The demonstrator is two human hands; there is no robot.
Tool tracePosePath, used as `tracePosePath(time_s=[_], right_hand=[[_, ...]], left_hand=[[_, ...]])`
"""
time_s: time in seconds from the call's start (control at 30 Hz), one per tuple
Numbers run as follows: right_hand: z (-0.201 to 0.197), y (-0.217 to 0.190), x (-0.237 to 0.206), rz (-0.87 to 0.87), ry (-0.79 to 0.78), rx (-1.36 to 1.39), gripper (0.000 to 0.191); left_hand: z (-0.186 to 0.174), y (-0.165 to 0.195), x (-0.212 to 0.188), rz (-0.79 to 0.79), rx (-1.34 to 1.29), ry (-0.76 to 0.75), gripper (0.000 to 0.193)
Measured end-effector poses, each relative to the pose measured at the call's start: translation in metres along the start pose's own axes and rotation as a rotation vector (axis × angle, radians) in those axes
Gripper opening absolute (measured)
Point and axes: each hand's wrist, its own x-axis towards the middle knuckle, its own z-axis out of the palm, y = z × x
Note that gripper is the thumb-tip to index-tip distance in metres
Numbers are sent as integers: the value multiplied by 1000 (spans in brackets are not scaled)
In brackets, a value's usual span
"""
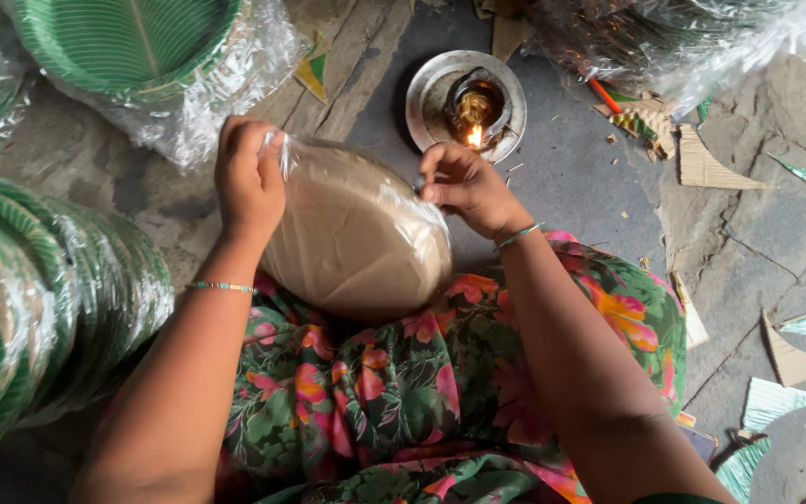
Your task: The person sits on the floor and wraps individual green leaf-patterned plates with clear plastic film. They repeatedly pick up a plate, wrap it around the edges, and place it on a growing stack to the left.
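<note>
Gripping wrapped plate stack (352, 233): left hand (249, 182) clasps film edge, right hand (464, 187) pinches film; plate faces hidden.

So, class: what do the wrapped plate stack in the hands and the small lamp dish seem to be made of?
Plate stack: probably paper or card, matte tan underside, in thin clear plastic film that glints and crinkles under the left hand and right hand. Lamp dish: apparently metal, dull silvery sheen, raised rim.

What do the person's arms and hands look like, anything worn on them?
Both forearms are bare, no sleeves or gloves. The left hand has a thin turquoise-and-gold beaded bracelet at the wrist; the right hand has a thin green bangle. No rings are visible.
</note>
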Motion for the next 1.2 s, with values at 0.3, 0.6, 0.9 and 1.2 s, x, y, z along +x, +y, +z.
tracePosePath(time_s=[0.3,0.6,0.9,1.2], right_hand=[[155,-63,5,35,-1,-993,45],[170,-20,13,-567,115,-1311,24],[-19,7,4,-86,740,-70,15],[-29,32,13,145,934,162,19]], left_hand=[[-31,69,-40,-50,31,116,1],[-32,31,-51,-712,-544,372,48],[-21,-26,-87,-1101,-217,-497,55],[-4,-29,-94,-966,-320,-433,58]])
